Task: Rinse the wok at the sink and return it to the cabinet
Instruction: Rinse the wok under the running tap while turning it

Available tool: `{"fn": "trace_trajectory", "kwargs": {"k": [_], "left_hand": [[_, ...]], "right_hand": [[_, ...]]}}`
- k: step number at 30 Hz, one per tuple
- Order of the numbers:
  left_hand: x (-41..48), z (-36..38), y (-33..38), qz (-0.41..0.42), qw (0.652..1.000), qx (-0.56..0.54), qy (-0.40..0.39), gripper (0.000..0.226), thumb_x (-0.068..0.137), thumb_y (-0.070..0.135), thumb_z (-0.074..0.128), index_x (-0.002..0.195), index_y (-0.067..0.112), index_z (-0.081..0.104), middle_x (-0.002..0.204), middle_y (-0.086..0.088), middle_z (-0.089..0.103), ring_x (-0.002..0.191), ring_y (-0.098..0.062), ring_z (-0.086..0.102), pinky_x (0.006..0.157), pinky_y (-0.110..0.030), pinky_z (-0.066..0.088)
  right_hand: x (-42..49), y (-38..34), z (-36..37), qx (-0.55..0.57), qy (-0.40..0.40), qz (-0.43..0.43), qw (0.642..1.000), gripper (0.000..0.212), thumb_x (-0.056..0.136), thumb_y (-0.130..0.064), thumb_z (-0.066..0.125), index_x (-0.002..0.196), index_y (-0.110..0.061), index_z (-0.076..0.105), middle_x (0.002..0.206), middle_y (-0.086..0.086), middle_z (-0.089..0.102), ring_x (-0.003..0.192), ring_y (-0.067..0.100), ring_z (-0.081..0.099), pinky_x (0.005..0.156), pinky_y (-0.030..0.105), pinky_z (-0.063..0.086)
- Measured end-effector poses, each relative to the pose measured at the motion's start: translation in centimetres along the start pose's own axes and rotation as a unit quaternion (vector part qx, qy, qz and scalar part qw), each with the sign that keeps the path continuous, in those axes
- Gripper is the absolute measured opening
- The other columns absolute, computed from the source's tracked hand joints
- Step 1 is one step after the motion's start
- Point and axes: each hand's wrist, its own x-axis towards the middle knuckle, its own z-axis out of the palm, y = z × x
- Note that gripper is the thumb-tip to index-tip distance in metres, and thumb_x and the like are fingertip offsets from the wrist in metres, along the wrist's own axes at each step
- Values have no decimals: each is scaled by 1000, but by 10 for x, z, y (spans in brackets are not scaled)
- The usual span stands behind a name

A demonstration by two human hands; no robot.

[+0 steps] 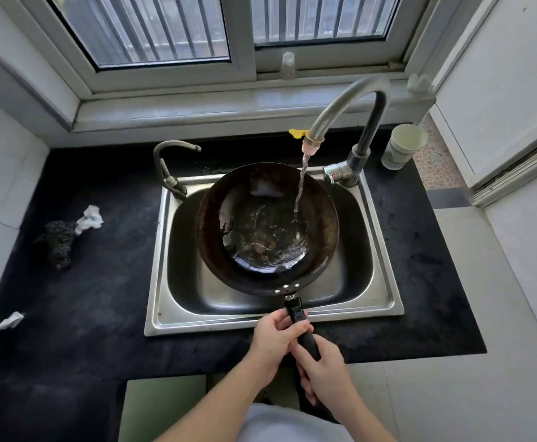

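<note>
Both hands grip the wok's black handle (302, 327): the left hand (275, 333) wrapped round nearer the pan, the right hand (324, 374) behind it. From the head view, the wok (267, 231) sits over the sink (385, 301), tap (347, 100) water running into it. Rinsing is under way; swirling and tipping out likely come next.

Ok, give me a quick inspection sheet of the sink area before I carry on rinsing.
Surface: black countertop, steel sink set in it.
Job's things: wok over the sink, tap running into it; water pooled inside.
Clutter: dark scourer, white wad beside it, white scrap at left edge, paper cup by the tap.
Hands: left hand and right hand both grip the wok's handle, left nearer the pan.
Cables: nothing seen.
Surroundings: barred window, bottle on sill, smaller tap.
</note>
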Motion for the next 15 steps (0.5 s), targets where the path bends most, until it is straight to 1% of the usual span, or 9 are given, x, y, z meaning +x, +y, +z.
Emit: {"fn": "trace_trajectory", "kwargs": {"k": [3, 5, 7, 9, 12, 15], "left_hand": [[-1, -1, -1, -27, 999, -17, 3, 23, 87, 2, 70, 110, -1, 68, 104, -19, 75, 101, -28, 72, 93, -42, 56], [-4, -1, -2, -40, 999, -17, 0, 23, 87, 7, 70, 108, -2, 69, 104, -17, 76, 101, -28, 72, 91, -40, 58], [-7, -1, -3, -52, 998, -11, -19, 22, 91, 12, 67, 108, -2, 70, 106, -16, 76, 100, -27, 72, 86, -36, 59], [-8, 1, -2, -70, 996, -14, -51, 26, 93, 14, 64, 110, -4, 69, 109, -16, 74, 102, -28, 72, 84, -34, 59], [-8, 3, -1, -92, 993, -30, -71, 30, 90, 11, 68, 115, -6, 65, 113, -19, 73, 106, -29, 70, 84, -32, 58], [-7, 3, -4, -87, 994, -26, -63, 32, 89, 9, 69, 115, -8, 64, 113, -22, 72, 106, -30, 70, 83, -31, 58]], "right_hand": [[-1, 2, 0, 14, -2, 5, 1000, 24, 98, -23, 61, 80, -8, 61, 51, 5, 53, 35, 18, 44, 34, 25, 36], [-2, 3, 1, 21, 0, 6, 1000, 22, 98, -20, 61, 80, -7, 61, 51, 5, 54, 35, 18, 45, 33, 24, 36], [-3, 6, 1, 15, 6, 9, 1000, 20, 98, -17, 60, 80, -8, 61, 51, 4, 54, 35, 19, 46, 34, 24, 37], [-1, 10, 2, -3, 14, 12, 1000, 16, 97, -13, 59, 82, -8, 60, 47, 3, 53, 34, 18, 46, 35, 24, 38], [1, 16, 3, -46, 28, 6, 999, 11, 93, -7, 60, 83, -10, 62, 45, -3, 54, 35, 14, 49, 37, 25, 40], [1, 19, 4, -70, 35, 3, 997, 12, 89, -7, 64, 81, -15, 63, 46, -6, 57, 36, 9, 52, 38, 23, 41]]}}
